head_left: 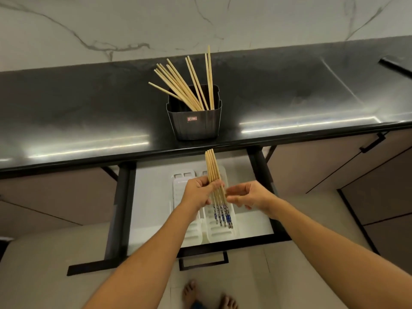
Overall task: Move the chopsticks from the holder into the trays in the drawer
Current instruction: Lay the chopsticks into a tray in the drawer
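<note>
A black holder [194,123] stands on the dark countertop with several bamboo chopsticks [182,85] leaning in it. Below, the drawer [153,197] is pulled out with two white trays [223,233] side by side. My left hand [198,190] grips a bundle of chopsticks [213,168] with blue-patterned ends, held over the right tray. My right hand [249,197] is just right of the bundle, its fingertips touching the sticks' side, fingers curled.
The glossy black countertop [89,112] runs across the view, a marble wall behind it. Cabinet doors with black handles [372,142] flank the drawer. The drawer's front handle [202,260] is near me, and my bare feet [209,295] are below on the floor.
</note>
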